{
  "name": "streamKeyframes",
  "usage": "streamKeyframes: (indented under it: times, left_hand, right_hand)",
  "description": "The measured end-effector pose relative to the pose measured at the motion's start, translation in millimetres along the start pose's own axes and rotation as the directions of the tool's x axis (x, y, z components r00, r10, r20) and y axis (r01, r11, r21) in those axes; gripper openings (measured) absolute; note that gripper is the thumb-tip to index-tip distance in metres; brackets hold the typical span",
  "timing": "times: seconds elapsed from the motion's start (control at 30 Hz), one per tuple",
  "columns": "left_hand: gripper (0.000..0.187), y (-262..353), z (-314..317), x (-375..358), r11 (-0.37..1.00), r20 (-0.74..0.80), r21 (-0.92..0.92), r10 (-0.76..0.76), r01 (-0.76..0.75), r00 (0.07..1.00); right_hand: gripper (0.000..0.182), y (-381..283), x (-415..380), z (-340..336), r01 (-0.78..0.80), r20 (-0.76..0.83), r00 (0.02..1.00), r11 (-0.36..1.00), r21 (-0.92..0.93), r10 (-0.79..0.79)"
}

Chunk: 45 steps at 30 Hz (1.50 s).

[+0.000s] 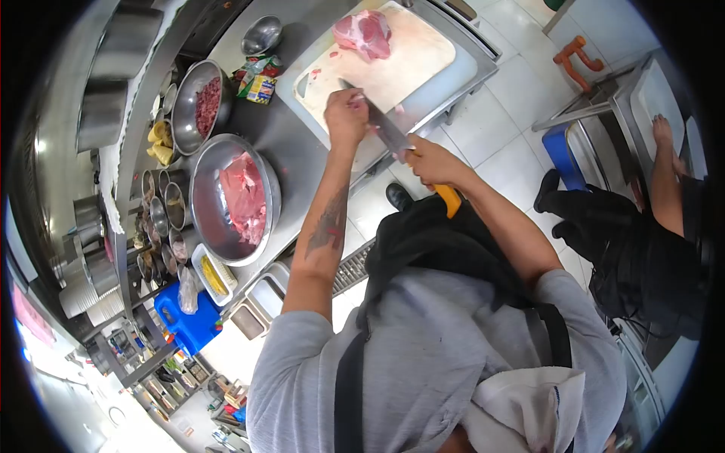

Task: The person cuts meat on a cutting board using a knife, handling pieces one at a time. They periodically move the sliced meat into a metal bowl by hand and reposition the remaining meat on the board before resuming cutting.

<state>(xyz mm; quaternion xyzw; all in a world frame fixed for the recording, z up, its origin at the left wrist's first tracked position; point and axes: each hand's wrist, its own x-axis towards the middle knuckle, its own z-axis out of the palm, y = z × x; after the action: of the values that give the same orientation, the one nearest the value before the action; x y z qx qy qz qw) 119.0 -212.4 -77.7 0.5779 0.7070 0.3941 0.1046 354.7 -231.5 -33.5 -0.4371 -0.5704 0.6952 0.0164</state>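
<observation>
A long knife with a yellow handle is in my right hand, its blade slanting up and left over the near edge of the cutting board. Close to the blade, my left hand has its fingers drawn together at the blade's side; what they hold, if anything, is too small to tell. Beyond both hands, a large piece of raw meat lies on the white cutting board, with small scraps near it.
Left of the board are a steel bowl with large meat pieces, a bowl of chopped meat, an empty bowl and packets. A co-worker stands at the right by another counter.
</observation>
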Motion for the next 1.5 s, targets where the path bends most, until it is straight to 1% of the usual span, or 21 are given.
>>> streamKeyframes:
  times: [0.17,0.27,0.3,0.33,0.4,0.43,0.47,0.5,0.6,0.7,0.77,0.97,1.07,1.2,1.23,1.3,1.37,1.4,1.43,1.47,1.5]
  left_hand:
    - [0.016,4.2,-152.6,-25.8,0.945,-0.324,-0.139,-0.325,0.295,0.889]
    - [0.016,-18.6,-262.4,-79.0,0.962,-0.558,0.146,-0.112,0.230,0.822]
    - [0.017,-31.7,-288.9,-98.3,0.953,-0.567,0.139,-0.145,0.268,0.811]
    - [0.017,-42.0,-317.0,-112.2,0.886,-0.338,0.090,-0.403,0.455,0.851]
    - [0.021,-84.4,-360.0,-137.5,0.605,0.027,0.266,-0.783,0.750,0.622]
    - [0.021,-81.3,-363.8,-141.1,0.599,0.018,0.263,-0.787,0.756,0.617]
    - [0.022,-80.2,-365.7,-132.2,0.694,-0.136,0.342,-0.631,0.634,0.764]
    - [0.023,-78.9,-362.3,-129.4,0.744,-0.262,0.432,-0.437,0.510,0.860]
    - [0.026,-16.5,-261.5,-83.6,0.946,-0.008,0.246,-0.218,0.213,0.976]
    - [0.028,38.9,-111.7,-52.8,0.972,0.363,0.041,-0.229,0.230,0.903]
    - [0.027,42.6,-20.7,-45.7,0.987,0.256,0.071,0.124,-0.146,0.959]
    - [0.022,51.5,40.0,-27.9,0.960,0.393,0.139,0.170,-0.241,0.904]
    - [0.018,44.0,-35.4,-31.2,0.991,0.099,-0.123,-0.048,0.060,0.994]
    - [0.018,-7.1,-215.8,-80.5,0.984,-0.510,0.140,-0.028,0.115,0.860]
    - [0.023,-14.7,-245.0,-103.2,0.897,-0.640,0.205,-0.180,0.391,0.747]
    - [0.028,-77.3,-290.7,-147.9,0.461,-0.421,0.693,-0.366,0.555,0.830]
    - [0.030,-55.6,-273.2,-133.6,0.695,-0.461,0.551,-0.209,0.463,0.863]
    - [0.028,-3.6,-243.9,-108.3,0.785,-0.420,0.329,-0.377,0.525,0.826]
    - [0.032,-3.6,-223.4,-84.5,0.942,-0.143,0.312,-0.080,0.121,0.987]
    - [0.041,27.5,-172.6,-67.2,0.808,-0.031,-0.371,-0.504,0.458,0.863]
    - [0.056,32.0,-132.4,-49.1,0.416,0.228,-0.782,-0.502,0.464,0.834]
  right_hand:
    - [0.063,-70.7,8.0,17.9,0.216,0.083,0.975,0.958,-0.186,-0.204]
    - [0.065,-95.2,18.9,0.2,0.232,0.001,0.973,0.970,-0.070,-0.233]
    - [0.062,-96.6,19.9,-6.5,0.228,-0.054,0.972,0.973,-0.039,-0.230]
    - [0.057,-103.1,15.0,-12.0,0.220,-0.068,0.973,0.975,-0.032,-0.221]
    - [0.052,-100.3,6.4,-21.6,0.202,-0.067,0.977,0.979,-0.035,-0.204]
    - [0.045,-97.2,7.1,-27.3,0.177,-0.041,0.983,0.983,-0.055,-0.180]
    - [0.038,-97.2,8.5,-33.5,0.160,-0.034,0.986,0.985,-0.071,-0.162]
    - [0.038,-92.6,6.3,-36.3,0.156,-0.040,0.986,0.985,-0.078,-0.159]
    - [0.030,-75.1,-4.9,-45.8,0.130,-0.115,0.985,0.991,-0.015,-0.131]
    - [0.025,-69.1,-13.7,-58.2,0.165,-0.227,0.962,0.986,0.028,-0.154]
    - [0.024,-76.3,-20.5,-65.1,0.188,-0.211,0.959,0.982,-0.021,-0.188]
    - [0.022,-76.2,-58.0,-86.7,0.198,-0.270,0.942,0.980,-0.028,-0.198]
    - [0.023,-51.3,-67.4,-95.7,0.206,-0.273,0.943,0.978,0.032,-0.190]
    - [0.033,-20.9,-45.3,-101.3,0.127,-0.122,0.985,0.989,0.068,-0.118]
    - [0.033,-19.6,-39.0,-98.0,0.132,-0.116,0.986,0.989,0.073,-0.123]
    - [0.038,-15.0,-34.9,-90.2,0.141,-0.102,0.984,0.987,-0.075,-0.149]
    - [0.038,-3.6,-19.5,-86.8,0.103,-0.121,0.987,0.994,-0.030,-0.106]
    - [0.038,-15.4,-18.6,-89.5,0.104,-0.156,0.982,0.994,-0.034,-0.108]
    - [0.037,-26.0,-22.2,-86.7,0.119,-0.059,0.991,0.992,0.035,-0.117]
    - [0.036,-34.3,-27.1,-81.4,0.124,0.049,0.990,0.987,0.105,-0.130]
    - [0.036,-44.2,-29.8,-78.2,0.123,0.043,0.991,0.987,0.099,-0.128]
